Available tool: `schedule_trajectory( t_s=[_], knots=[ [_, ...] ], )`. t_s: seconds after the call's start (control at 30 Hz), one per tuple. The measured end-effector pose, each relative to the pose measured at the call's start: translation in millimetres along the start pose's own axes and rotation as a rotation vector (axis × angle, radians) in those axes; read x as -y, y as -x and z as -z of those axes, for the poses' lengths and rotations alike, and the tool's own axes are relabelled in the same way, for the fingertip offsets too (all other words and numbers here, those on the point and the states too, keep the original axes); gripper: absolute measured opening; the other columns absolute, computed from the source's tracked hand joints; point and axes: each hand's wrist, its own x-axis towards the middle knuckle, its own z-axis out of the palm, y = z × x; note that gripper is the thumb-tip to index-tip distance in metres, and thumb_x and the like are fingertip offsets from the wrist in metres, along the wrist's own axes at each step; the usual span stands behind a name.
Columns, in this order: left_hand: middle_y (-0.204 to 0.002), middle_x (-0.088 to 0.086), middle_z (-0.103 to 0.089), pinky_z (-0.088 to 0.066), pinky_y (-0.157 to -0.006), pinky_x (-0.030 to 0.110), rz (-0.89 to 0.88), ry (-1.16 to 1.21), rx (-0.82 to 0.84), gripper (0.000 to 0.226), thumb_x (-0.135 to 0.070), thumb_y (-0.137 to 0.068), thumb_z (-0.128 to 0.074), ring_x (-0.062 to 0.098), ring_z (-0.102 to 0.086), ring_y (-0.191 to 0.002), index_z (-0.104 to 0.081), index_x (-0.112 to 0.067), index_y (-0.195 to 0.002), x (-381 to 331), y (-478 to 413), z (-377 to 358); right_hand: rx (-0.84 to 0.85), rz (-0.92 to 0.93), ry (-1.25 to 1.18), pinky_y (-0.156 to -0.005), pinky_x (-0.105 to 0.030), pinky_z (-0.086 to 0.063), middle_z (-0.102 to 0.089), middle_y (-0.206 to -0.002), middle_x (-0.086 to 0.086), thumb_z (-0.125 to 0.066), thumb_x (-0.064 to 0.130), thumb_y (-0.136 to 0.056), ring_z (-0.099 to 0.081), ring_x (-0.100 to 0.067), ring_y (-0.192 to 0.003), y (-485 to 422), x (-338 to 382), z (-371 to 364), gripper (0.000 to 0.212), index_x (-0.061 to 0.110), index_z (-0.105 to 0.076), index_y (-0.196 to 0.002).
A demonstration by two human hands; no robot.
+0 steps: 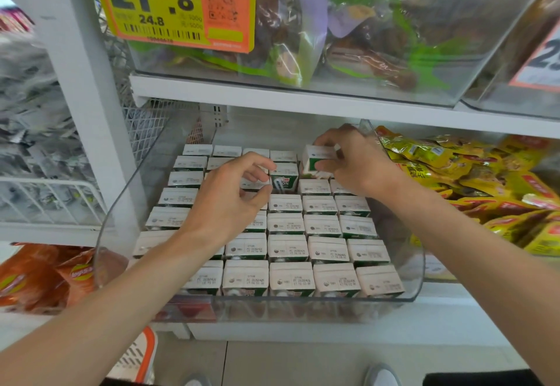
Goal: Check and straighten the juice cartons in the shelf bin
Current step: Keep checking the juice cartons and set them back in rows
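Right hand (354, 163) gripping raised carton (316, 162), left hand (230, 204) loosely curled, empty, price tag (169, 4) "21.8"

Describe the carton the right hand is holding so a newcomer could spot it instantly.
Find the clear shelf bin packed with rows of juice cartons, then look to its back right corner. There the right hand grips one carton. It alone rises above the rows, tilted, its green-and-white side showing.
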Motion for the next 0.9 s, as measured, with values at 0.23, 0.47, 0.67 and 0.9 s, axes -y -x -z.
schedule_trajectory(
  t_s=[0.23, 0.47, 0.67, 0.9],
  knots=[
    [-0.102, -0.017, -0.066, -0.05, -0.083, 0.018, 0.024, -0.007, -0.01, 0.031, -0.02, -0.096, -0.075, -0.012, -0.057, -0.081, -0.067, -0.038, -0.12, -2.5, 3.0, 4.3, 0.205, 0.049, 0.192, -0.109, -0.036, -0.043, -0.061, -0.141, -0.009, -0.06, 0.019, -0.107, -0.054, -0.03, -0.136, -1.3, 4.2, -4.2, 0.033, 0.018, -0.068, -0.139],
    [-0.105, -0.017, -0.07, -0.051, -0.098, 0.031, 0.057, -0.069, -0.05, 0.022, -0.018, -0.096, -0.074, -0.001, -0.062, -0.107, -0.073, -0.031, -0.114, 0.0, 1.9, 8.9, 0.16, 0.161, 0.155, -0.102, -0.034, -0.045, -0.062, -0.132, -0.002, -0.075, 0.04, -0.096, -0.056, -0.024, -0.128, -12.6, 29.8, -18.6, 0.042, 0.025, -0.067, -0.134],
    [-0.106, -0.017, -0.071, -0.052, -0.099, 0.032, 0.064, -0.077, -0.05, 0.022, -0.016, -0.095, -0.074, -0.001, -0.063, -0.105, -0.074, -0.028, -0.113, 3.1, 1.5, 13.0, 0.204, 0.137, 0.191, -0.098, -0.034, -0.047, -0.054, -0.116, 0.002, -0.088, 0.039, -0.085, -0.055, -0.024, -0.119, -25.5, 36.0, -29.6, 0.051, 0.023, -0.065, -0.127],
    [-0.104, -0.016, -0.07, -0.054, -0.095, 0.032, 0.068, -0.048, -0.052, 0.027, -0.014, -0.094, -0.075, 0.001, -0.063, -0.105, -0.072, -0.03, -0.116, 6.9, 0.7, 16.0, 0.136, 0.109, -0.036, -0.094, -0.031, -0.049, -0.066, -0.118, 0.002, -0.088, 0.029, -0.085, -0.06, -0.02, -0.117, -19.4, 32.0, -20.6, 0.041, 0.022, -0.062, -0.116]
  ],
)
